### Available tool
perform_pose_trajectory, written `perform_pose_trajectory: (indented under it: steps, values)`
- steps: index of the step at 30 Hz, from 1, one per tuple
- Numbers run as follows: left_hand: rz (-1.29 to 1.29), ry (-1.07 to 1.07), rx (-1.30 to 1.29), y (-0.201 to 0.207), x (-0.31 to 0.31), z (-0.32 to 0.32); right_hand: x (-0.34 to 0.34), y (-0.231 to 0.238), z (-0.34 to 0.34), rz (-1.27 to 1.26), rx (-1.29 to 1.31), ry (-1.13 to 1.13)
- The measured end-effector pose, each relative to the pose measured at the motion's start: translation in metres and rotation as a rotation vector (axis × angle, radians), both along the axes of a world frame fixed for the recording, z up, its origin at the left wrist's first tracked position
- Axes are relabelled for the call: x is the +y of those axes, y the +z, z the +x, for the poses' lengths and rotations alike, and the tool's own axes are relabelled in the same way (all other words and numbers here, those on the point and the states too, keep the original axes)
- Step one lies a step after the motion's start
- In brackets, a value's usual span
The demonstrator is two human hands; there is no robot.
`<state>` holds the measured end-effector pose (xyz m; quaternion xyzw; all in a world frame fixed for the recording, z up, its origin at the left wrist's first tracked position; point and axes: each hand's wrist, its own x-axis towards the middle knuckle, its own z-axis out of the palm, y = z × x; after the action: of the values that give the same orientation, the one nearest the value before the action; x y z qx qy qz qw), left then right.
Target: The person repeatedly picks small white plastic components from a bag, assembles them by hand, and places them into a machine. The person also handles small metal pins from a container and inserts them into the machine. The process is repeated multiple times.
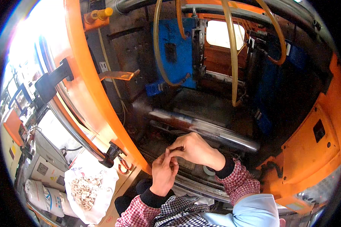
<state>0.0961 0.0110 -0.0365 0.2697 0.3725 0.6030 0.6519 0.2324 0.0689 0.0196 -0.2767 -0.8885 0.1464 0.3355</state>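
Note:
In front of an open orange machine, my two hands meet, fingertips against fingertips. My left hand (164,174) is lower, with its thumb and fingers pinched together. My right hand (195,150) bends in from the right, its thumb and index finger closed at the left fingertips. Whatever lies between the fingers is too small or too hidden to make out. Behind the hands runs a thick shiny steel bar (216,130). Farther in is a blue mold block (178,56) with yellowish hoses (231,49) hanging around it.
Left of me stands the orange door frame (98,90) with a black handle (51,81). A white bag (106,189) of small beige parts (88,191) sits on a cardboard box beside red-handled pliers (122,165). An orange panel (310,143) bounds the right side.

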Motion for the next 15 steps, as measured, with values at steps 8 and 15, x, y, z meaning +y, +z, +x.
perform_pose_trajectory:
  steps: [8,15]
  values:
    - [0.032,-0.038,-0.087,0.015,0.010,-0.006,0.003,0.013,0.001,0.107,-0.115,0.014]
    - [0.062,-0.055,-0.081,0.024,0.007,-0.015,0.100,0.036,0.001,0.421,0.514,-0.374]
